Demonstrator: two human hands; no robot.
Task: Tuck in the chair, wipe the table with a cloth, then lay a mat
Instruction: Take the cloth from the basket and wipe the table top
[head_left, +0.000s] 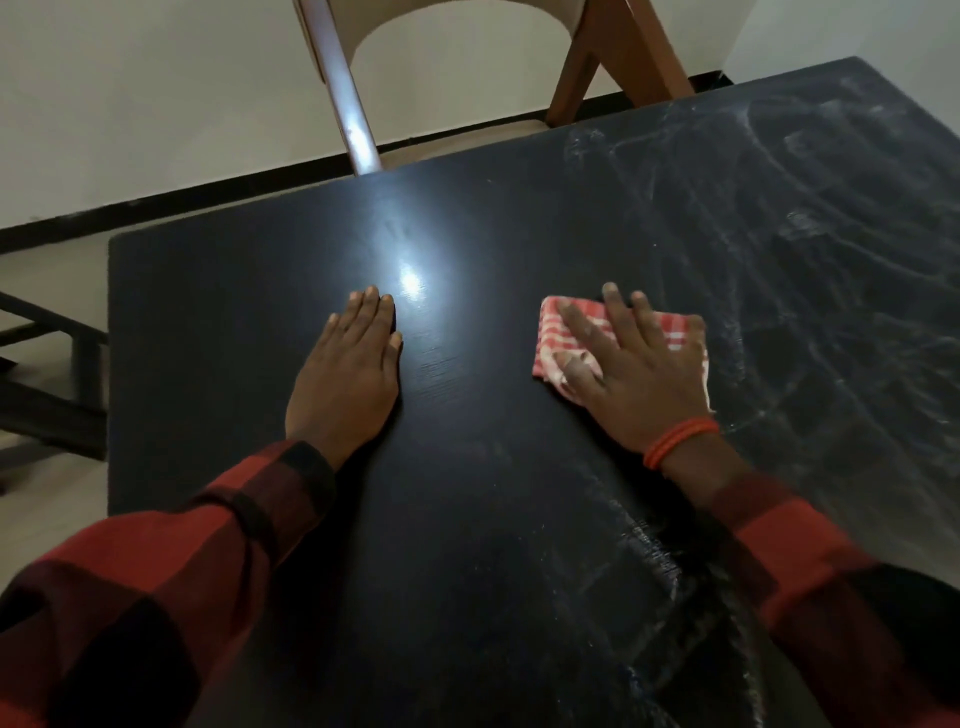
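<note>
Both hands lie flat with straight fingers on the black table (493, 509): left hand (345, 369) bare, right hand (631, 376) pressing the red checked cloth (569, 332).

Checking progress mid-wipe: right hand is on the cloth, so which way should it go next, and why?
Probably sweep the cloth rightward and away, toward the far right corner. The right hand presses it flat at the edge of whitish dusty smears covering the right side of the table, while the left side, where the left hand rests, already looks clean.
</note>
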